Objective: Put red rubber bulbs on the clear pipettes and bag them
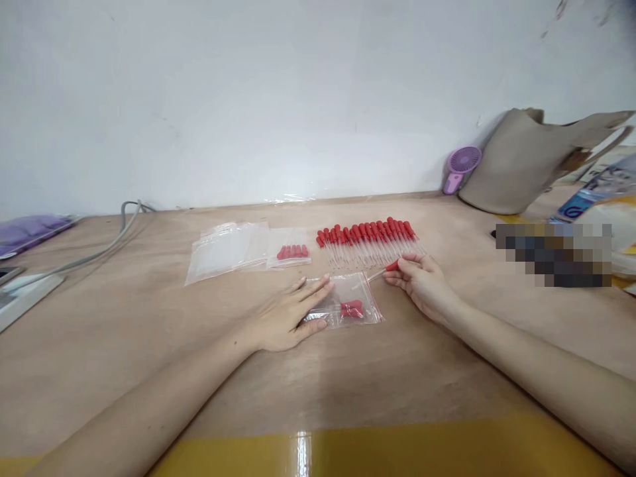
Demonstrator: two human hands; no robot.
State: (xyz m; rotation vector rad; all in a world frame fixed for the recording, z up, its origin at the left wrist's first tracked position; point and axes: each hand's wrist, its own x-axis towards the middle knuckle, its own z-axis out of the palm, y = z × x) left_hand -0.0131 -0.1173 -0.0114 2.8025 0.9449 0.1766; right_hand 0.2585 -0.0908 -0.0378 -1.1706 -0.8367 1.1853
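My left hand (pixel 293 315) lies flat with fingers spread over the left part of a clear zip bag (pixel 342 291), pressing it on the table. Inside that bag are droppers with red bulbs (pixel 352 309); their exact number is hard to make out. At the bag's red-striped right end, my right hand (pixel 420 281) pinches a dropper (pixel 392 266) by its red bulb. Its thin clear tube points left into the bag's opening. Just behind, a row of several red-bulbed droppers (pixel 368 232) lies side by side, tubes toward me.
A filled bag (pixel 288 255) with red bulbs lies behind my left hand, beside a stack of flat clear bags (pixel 226 248). A purple fan (pixel 462 169), a beige bag (pixel 521 162) and a bottle (pixel 591 192) stand at the right. A grey cable (pixel 106 248) runs at the left.
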